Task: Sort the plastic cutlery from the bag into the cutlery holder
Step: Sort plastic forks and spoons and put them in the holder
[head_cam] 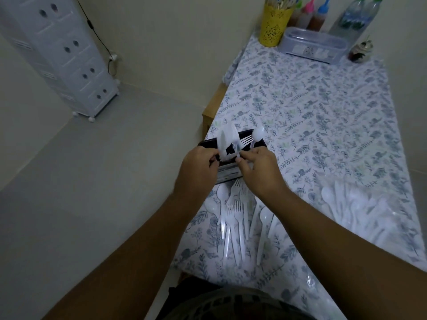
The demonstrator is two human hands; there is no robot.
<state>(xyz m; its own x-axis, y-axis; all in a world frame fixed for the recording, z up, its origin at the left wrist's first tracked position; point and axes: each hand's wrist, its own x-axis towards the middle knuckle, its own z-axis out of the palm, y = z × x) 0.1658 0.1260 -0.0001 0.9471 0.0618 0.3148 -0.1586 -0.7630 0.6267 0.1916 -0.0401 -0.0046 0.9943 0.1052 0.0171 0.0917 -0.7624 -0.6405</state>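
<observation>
A black cutlery holder (258,144) stands near the left edge of the floral-clothed table. White plastic knives (225,138), a fork (245,140) and a spoon (257,134) stick up from it. My left hand (196,165) pinches the knife handles at the holder. My right hand (261,170) is beside it, fingers closed around the fork and spoon handles. Loose white forks and spoons (233,218) lie on the table below my hands. A clear plastic bag with more white cutlery (360,211) lies to the right.
At the far end stand a yellow perforated cup (273,28), squeeze bottles (317,17), water bottles (355,19), a clear lidded box (312,46) and a small jar (360,51). A white drawer tower (62,54) stands on the floor at left. The table edge (208,116) runs beside the holder.
</observation>
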